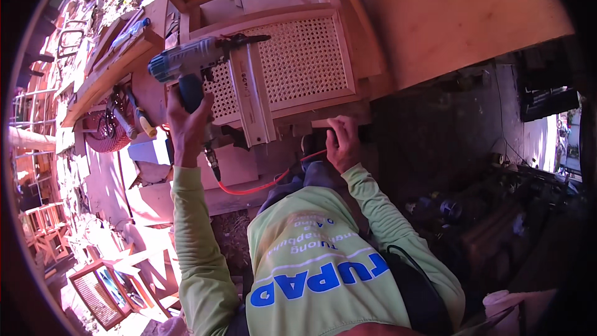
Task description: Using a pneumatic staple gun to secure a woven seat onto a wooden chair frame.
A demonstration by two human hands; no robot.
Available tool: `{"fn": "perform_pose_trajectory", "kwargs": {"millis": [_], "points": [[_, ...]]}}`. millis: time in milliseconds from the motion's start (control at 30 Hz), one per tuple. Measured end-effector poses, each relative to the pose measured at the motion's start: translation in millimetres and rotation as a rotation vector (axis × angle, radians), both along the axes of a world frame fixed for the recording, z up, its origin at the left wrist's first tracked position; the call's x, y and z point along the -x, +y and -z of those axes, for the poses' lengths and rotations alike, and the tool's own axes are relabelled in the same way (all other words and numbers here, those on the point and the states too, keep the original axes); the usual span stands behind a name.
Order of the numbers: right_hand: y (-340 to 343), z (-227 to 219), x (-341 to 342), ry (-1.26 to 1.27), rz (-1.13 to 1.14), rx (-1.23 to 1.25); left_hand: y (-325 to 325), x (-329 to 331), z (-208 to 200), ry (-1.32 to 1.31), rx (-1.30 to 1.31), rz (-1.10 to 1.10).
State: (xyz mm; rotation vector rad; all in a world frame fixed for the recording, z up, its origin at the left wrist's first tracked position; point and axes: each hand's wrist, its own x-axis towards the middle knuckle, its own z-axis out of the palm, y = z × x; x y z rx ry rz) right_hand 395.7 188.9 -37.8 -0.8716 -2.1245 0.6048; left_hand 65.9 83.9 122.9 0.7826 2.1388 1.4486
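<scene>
My left hand (186,124) is wrapped around the handle of an air nailer (186,59) with a grey-and-teal body. Its long silver magazine (250,96) lies across the view over a woven cane panel (305,56) in a wooden chair frame (280,12). From the fitting below the handle, a red air hose (249,191) curves to the right toward my right hand. My right hand (344,143) is closed by the chair's near edge, its fingertips at the end of a small pale wooden strip (321,123). Its palm side is hidden.
A large wooden board (454,18) fills the upper right. Pliers-like hand tools (127,112) and a red coiled item (106,137) lie at the left, beside curved wood pieces (112,74). A cane-panelled wooden frame (99,295) stands lower left. Dark clutter (460,205) lies at the right.
</scene>
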Motion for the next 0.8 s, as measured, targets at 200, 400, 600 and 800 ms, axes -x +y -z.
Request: {"fn": "perform_pose_trajectory", "kwargs": {"millis": [200,400,600,800], "points": [[126.9,29.2,-3.6,0.162,0.280,0.199,-32.0,-18.4,-41.3,-0.322,-0.223,-0.040],[185.8,20.0,43.5,-0.092,0.179,-0.160,-38.4,-26.2,-35.0,-0.328,-0.075,-0.054],[193.5,14.3,61.4,-0.224,0.167,0.047,-17.9,-39.5,-54.7,-0.290,-0.034,0.027],[208.6,16.2,70.2,-0.198,0.182,0.071,27.6,-49.8,-69.8,-0.318,-0.062,0.078]]}}
